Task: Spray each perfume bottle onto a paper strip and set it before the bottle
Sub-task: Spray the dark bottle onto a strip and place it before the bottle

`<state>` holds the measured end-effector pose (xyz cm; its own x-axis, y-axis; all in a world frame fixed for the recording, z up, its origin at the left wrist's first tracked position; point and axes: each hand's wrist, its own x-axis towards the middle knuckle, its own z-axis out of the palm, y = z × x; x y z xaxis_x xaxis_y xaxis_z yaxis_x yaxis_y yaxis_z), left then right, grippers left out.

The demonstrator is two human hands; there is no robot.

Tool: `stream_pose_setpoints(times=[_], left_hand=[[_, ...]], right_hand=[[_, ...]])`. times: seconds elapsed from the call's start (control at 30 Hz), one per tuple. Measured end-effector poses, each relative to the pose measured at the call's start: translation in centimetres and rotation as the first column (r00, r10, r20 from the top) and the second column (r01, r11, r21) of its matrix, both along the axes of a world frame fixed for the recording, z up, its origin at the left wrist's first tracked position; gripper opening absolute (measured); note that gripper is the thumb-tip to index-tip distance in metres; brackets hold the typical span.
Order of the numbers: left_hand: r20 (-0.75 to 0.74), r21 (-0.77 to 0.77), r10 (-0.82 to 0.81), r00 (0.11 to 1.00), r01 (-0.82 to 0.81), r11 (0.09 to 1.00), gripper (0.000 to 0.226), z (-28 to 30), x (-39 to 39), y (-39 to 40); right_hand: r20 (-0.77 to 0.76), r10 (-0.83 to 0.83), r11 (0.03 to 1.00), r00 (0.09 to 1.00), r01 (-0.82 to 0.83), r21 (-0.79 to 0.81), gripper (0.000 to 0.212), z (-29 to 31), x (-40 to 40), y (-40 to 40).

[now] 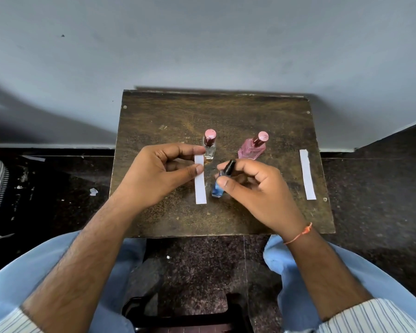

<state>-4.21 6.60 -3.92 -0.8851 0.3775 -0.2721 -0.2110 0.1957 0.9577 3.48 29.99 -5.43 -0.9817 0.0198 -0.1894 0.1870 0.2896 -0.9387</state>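
Dim, even light; soft shadows on wall; wide-angle bending at edges

The left hand [162,175] hides the clear bottle's [210,146] lower left corner.

Left hand [159,175] pinches paper strip [200,181]; right hand [255,188] grips blue bottle [219,187].

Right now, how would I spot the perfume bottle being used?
On the dark wooden table, look between the person's hands. The right hand grips a small blue glass bottle with a black cap, tilted. The two bottles standing behind it have pink caps.
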Motion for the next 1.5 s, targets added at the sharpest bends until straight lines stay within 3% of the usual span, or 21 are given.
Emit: stream_pose_setpoints(times=[0.2,0.57,1.0,1.37,1.5], left_hand=[[0.012,0.019,-0.067,0.998,0.067,0.998,0.041,0.5,0.2,0.0],[0.08,0.06,-0.092,0.993,0.087,0.994,0.052,1.4,0.5,-0.6],[0.034,-0.03,-0.055,0.998,0.056,0.998,0.051,1.7,0.9,-0.7],[0.032,-0.049,-0.054,0.998,0.056,0.997,0.051,1.2,0.7,-0.8],[0.029,-0.06,-0.055,0.998,0.056,0.997,0.052,1.0,0.6,-0.8]], right_hand=[[0.154,-0.017,0.891,0.988,0.084,-0.446,0.025,1.6,0.0,-0.5],[0.162,0.075,0.796,0.984,0.039,-0.605,0.026,1.6,0.1,-1.5],[0.177,0.098,0.781,0.979,0.035,-0.623,0.031,1.5,0.0,-2.3],[-0.017,-0.019,0.968,1.0,0.014,-0.252,0.019,0.6,0.0,-2.2],[0.008,0.016,0.965,1.0,-0.014,-0.261,0.029,0.9,0.1,-2.4]])
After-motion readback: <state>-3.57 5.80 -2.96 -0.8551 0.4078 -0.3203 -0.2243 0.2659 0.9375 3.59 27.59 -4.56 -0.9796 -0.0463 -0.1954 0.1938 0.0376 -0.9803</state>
